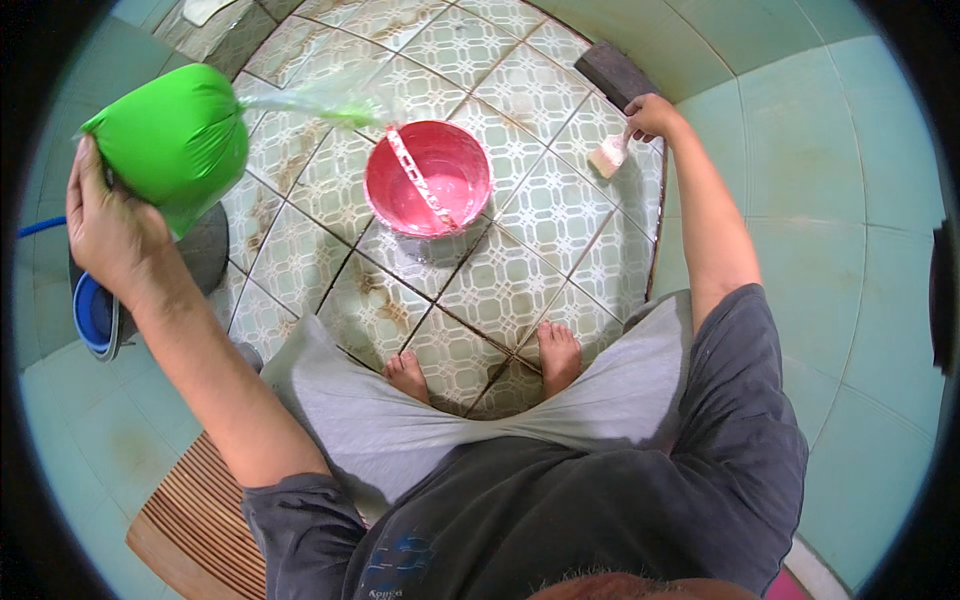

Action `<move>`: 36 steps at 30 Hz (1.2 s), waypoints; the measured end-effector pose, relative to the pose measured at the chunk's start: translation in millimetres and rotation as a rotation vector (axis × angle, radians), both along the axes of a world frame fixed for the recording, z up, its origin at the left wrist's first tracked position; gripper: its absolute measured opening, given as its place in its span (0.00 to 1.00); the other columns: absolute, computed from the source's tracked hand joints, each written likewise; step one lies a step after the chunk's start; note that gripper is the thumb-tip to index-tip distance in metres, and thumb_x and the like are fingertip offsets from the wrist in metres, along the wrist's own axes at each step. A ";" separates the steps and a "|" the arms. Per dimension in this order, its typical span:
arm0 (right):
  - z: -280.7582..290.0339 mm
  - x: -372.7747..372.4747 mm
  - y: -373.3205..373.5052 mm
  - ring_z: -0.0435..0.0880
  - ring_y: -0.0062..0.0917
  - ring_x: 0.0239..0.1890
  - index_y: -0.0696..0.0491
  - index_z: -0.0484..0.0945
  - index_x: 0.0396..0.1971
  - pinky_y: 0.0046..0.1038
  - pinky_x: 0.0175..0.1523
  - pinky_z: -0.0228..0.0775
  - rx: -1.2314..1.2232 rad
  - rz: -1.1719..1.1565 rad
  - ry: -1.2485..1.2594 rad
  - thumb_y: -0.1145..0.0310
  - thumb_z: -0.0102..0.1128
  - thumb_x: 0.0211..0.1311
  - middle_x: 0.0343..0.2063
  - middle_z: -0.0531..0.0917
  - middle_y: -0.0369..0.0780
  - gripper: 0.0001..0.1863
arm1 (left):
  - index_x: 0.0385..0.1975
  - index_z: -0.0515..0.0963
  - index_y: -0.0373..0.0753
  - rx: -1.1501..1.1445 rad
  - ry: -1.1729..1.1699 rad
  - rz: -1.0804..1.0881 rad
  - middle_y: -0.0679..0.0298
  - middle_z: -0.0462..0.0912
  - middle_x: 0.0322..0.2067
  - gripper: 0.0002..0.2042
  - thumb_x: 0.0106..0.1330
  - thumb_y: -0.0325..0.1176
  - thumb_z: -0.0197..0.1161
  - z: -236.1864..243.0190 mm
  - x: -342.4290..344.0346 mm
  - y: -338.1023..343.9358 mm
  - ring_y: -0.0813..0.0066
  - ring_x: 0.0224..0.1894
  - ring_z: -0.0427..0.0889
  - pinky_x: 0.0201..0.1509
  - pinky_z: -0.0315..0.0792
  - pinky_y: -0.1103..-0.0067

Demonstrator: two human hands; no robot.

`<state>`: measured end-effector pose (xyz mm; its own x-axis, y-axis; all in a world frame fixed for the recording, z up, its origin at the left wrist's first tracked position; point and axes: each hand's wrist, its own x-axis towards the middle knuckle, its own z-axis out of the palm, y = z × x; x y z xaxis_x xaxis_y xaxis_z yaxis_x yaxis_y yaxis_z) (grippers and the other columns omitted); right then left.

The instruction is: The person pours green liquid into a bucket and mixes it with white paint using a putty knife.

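My left hand [115, 215] grips a bulging plastic bag of bright green contents [170, 135], raised at the upper left. The bag's clear, loose end [330, 105] trails rightward above the back rim of a red bucket [430, 170], which has pink residue inside and a white strip lying across it. My right hand [655, 118] holds a paintbrush [615, 155] by its handle, with the pale bristles pointing down over the tiles, right of the bucket.
Patterned, stained floor tiles [520, 250] lie around my bare feet. A dark block [610, 75] sits against the green tiled wall [800, 170]. At left are a blue container [95, 320], a grey tub [210, 260] and a slatted wooden seat [200, 520].
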<state>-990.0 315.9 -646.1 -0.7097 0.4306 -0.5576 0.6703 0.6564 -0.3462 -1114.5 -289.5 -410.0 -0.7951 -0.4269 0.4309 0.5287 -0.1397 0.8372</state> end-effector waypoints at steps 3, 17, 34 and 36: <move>1.6 15.6 23.5 0.88 0.28 0.26 0.61 0.85 0.32 0.31 0.31 0.81 0.280 0.006 -0.210 0.75 0.64 0.57 0.26 0.88 0.44 0.06 | 0.46 0.81 0.27 -0.011 -0.009 0.019 0.54 0.85 0.44 0.10 0.70 0.26 0.65 -1.5 0.0 1.2 0.70 0.47 0.83 0.55 0.77 0.78; -40.5 79.1 70.1 0.88 0.28 0.35 0.57 0.86 0.34 0.34 0.41 0.81 0.101 0.063 -1.115 0.72 0.62 0.61 0.35 0.89 0.42 0.07 | 0.48 0.80 0.26 0.039 -0.013 -0.036 0.54 0.84 0.47 0.12 0.70 0.26 0.65 -2.7 -1.1 5.9 0.69 0.49 0.82 0.57 0.76 0.77; -64.3 108.8 11.4 0.86 0.39 0.48 0.47 0.86 0.49 0.48 0.48 0.79 0.536 0.205 -0.847 0.62 0.64 0.59 0.51 0.86 0.38 0.18 | 0.42 0.82 0.27 0.033 0.024 -0.026 0.55 0.87 0.41 0.07 0.70 0.24 0.64 3.9 2.5 17.8 0.72 0.42 0.85 0.49 0.80 0.80; -78.9 111.1 21.1 0.86 0.34 0.45 0.46 0.87 0.48 0.46 0.44 0.78 0.535 0.274 -0.975 0.63 0.64 0.60 0.48 0.87 0.36 0.16 | 0.42 0.82 0.27 0.041 0.030 -0.026 0.55 0.87 0.41 0.07 0.70 0.25 0.64 4.0 4.2 19.2 0.73 0.42 0.85 0.49 0.81 0.80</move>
<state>-878.9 336.9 -724.9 -0.1825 0.6756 -0.7143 0.3119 0.7288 0.6096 -1110.3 -270.2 -406.0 -0.7929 -0.4242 0.4375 0.5496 -0.1878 0.8140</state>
